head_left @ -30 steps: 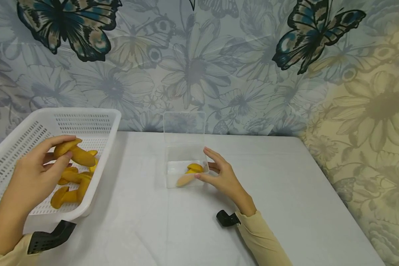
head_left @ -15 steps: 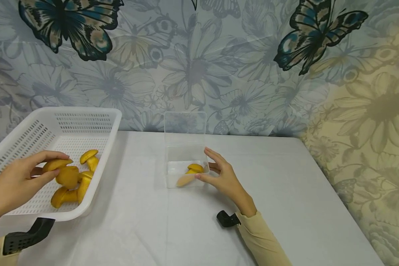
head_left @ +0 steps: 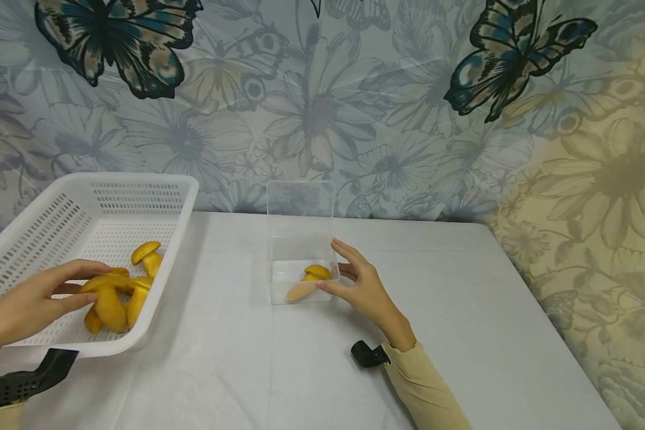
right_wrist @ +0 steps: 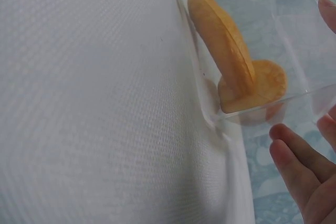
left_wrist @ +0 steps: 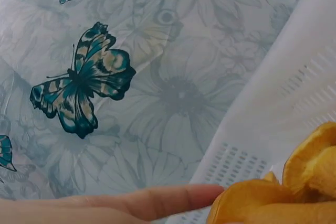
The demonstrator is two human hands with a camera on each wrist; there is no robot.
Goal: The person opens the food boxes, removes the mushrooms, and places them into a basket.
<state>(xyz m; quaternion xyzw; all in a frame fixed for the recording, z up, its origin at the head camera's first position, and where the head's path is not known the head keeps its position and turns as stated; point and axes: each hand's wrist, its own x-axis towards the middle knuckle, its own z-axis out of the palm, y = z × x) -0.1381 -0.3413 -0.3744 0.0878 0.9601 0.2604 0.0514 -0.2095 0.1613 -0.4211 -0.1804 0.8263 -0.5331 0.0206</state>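
Two hands are working over a white-clothed table [head_left: 312,364]. The left hand [head_left: 29,307] is reaching into the white perforated plastic basket [head_left: 156,185], left of the clear plastic box [head_left: 301,251], its fingers loosely closing on the yellow-orange mushroom-shaped pieces [head_left: 115,292] piled there. The right hand [head_left: 362,286] is resting against the box's right wall, fingers spread and relaxed, gripping nothing. More yellow-orange pieces [head_left: 310,279] are lying inside the box.
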